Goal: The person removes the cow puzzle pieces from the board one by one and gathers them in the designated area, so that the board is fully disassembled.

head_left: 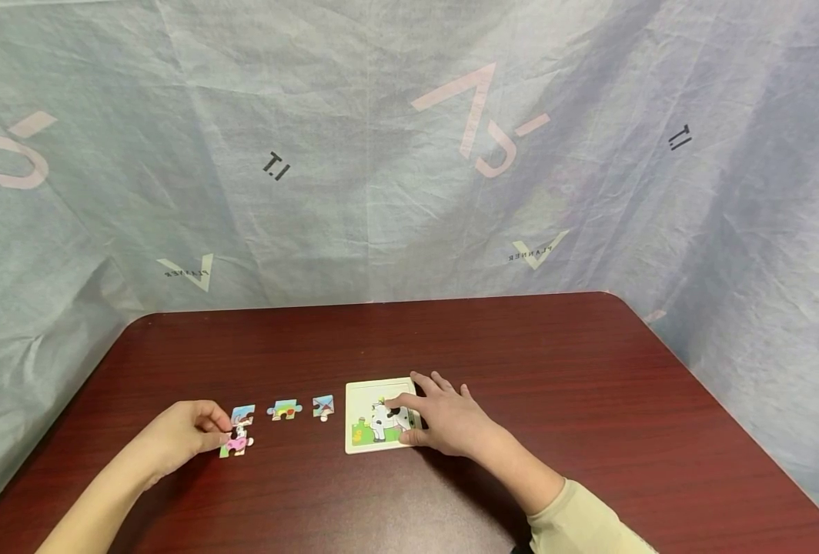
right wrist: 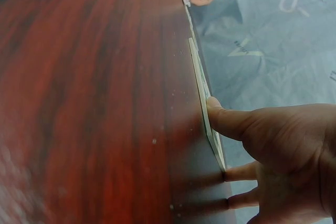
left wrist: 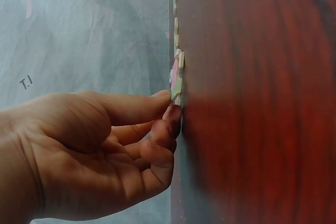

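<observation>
A jigsaw piece with a pink pattern (head_left: 238,444) is pinched between the thumb and fingers of my left hand (head_left: 179,440), at the left of the table. In the left wrist view the piece (left wrist: 177,88) is tilted close to the tabletop. My right hand (head_left: 451,418) rests on the right side of a pale wooden puzzle board (head_left: 362,392), its fingers spread. The thumb touches the board's near right part, and the index finger lies over the picture. A cow picture (head_left: 379,425) on green fills part of the board; my right hand covers some of it.
Between my left hand and the board lie three loose jigsaw pieces: a blue one (head_left: 244,412) just behind the held piece, a yellow-green one (head_left: 285,409), and a blue one with red (head_left: 322,406). A grey printed cloth (head_left: 368,192) hangs behind the dark red table (head_left: 520,346).
</observation>
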Motion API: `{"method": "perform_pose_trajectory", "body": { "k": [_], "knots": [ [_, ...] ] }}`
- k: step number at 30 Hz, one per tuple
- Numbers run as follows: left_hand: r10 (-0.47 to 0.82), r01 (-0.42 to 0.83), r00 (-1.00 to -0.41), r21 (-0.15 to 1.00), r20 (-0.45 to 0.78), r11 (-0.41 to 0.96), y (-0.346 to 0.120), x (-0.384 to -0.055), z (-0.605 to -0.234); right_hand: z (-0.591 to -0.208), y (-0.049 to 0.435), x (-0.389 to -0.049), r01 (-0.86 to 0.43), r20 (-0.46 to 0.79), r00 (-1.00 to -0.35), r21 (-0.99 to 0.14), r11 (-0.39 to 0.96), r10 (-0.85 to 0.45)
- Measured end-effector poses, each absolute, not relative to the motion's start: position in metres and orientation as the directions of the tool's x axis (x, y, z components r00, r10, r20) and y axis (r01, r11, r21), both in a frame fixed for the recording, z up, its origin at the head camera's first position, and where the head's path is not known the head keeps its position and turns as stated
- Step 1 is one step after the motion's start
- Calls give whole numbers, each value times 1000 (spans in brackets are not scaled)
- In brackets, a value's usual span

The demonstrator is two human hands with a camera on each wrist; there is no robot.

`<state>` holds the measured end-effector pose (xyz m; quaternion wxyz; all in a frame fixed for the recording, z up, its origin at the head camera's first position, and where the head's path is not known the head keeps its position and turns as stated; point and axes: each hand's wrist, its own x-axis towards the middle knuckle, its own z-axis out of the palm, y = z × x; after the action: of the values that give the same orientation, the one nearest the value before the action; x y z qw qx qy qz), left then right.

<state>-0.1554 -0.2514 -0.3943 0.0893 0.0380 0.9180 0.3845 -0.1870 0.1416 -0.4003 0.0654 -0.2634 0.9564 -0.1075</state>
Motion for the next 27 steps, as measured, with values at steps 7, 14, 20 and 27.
{"method": "perform_pose_trajectory", "body": {
  "k": [7,14,20,27],
  "knots": [
    [145,4,-981,727,-132,687,-249,-156,-391,-400,142,-187,-503,-58,-847,-232,832,-528],
    [224,47,-970,836,-92,547,-234,-156,-389,-399,143,-187,-496,-61,-849,-248,832,-524],
    [247,63,-968,904,-48,423,-215,-161,-390,-400,142,-188,-483,-69,-854,-263,835,-516],
    [221,21,-973,923,-70,385,-190,-164,-391,-402,141,-189,-469,-63,-861,-289,835,-505]
  ]
}}
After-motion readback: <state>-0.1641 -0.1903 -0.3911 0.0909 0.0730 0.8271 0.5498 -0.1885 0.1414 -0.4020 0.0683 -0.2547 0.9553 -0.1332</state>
